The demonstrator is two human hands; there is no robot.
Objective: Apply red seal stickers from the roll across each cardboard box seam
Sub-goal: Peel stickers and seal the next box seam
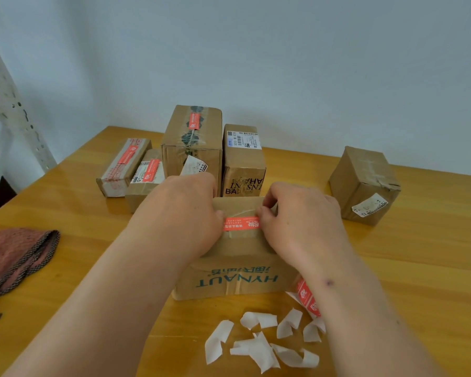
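A cardboard box printed HYNAUT (237,278) stands in front of me on the wooden table (419,268). A red seal sticker (241,223) lies crosswise over the taped seam on its top. My left hand (182,210) touches the sticker's left end with its fingertips. At the sticker's right end my right hand (299,221) has its fingers bent over the box top, and its thumb and fingers press that end. A strip of red stickers on white backing (306,297) lies by the box's right corner, partly hidden under my right forearm.
Three boxes bearing red stickers (192,137) (125,164) (146,178) stand at the back left. Two boxes without a visible red sticker sit behind (244,161) and at the right (365,186). White backing scraps (261,341) litter the near table. A brown cloth (14,257) lies left.
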